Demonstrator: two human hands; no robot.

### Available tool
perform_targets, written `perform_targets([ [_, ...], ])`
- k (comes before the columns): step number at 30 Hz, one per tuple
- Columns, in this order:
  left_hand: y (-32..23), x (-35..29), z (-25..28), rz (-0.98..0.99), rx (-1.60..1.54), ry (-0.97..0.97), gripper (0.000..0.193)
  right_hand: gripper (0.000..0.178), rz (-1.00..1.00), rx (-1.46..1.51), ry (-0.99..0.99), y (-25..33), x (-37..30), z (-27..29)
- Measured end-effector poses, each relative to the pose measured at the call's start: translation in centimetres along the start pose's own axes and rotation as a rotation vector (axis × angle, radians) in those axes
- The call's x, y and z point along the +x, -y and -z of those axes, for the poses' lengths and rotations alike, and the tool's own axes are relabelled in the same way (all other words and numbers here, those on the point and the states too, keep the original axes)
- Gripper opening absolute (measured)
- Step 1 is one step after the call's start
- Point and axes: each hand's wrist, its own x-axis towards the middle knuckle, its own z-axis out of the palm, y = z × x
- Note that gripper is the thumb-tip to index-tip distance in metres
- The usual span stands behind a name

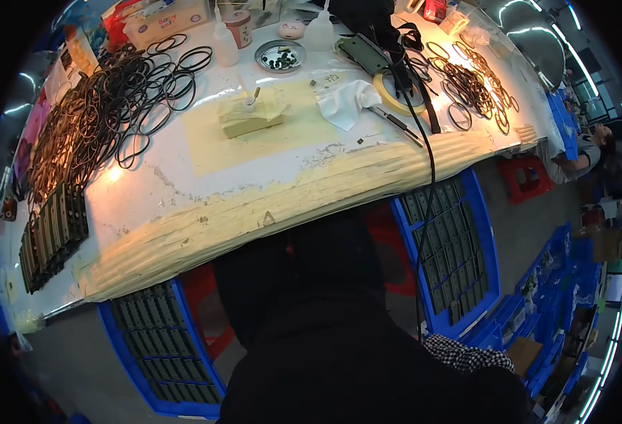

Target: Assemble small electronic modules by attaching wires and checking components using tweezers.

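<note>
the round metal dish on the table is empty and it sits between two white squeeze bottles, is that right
Not quite: the head view shows small dark green pieces in the round metal dish. It does sit between two white squeeze bottles on the table.

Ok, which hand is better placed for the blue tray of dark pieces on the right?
Probably the right: the tray stands on that side, near a checkered sleeve, apparently that arm's. Neither hand is in view.

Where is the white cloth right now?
In the head view, the white cloth lies on the table, a little right of the picture's upper middle, between the yellowish block and the tape roll.
</note>
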Motion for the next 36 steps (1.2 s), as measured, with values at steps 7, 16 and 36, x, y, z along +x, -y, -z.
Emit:
perform_targets([
  [7, -0.7, 1.2, -0.4, -0.034, 0.024, 0.038, 0.048, 0.034, 0.052, -0.196, -0.063, 1.4, -1.2, -0.8],
  [16, -1.7, 3.0, -1.0, -0.095, 0.050, 0.081, 0.046, 0.031, 0.063, -0.509, -0.159, 0.7, -5.9, -1.0],
  [36, -6.7, 0.0, 0.4, -0.325, 0.139, 0.269, 0.041, 0.010, -0.171, -1.146, -0.681, -8.8, -14.2, 15.5],
])
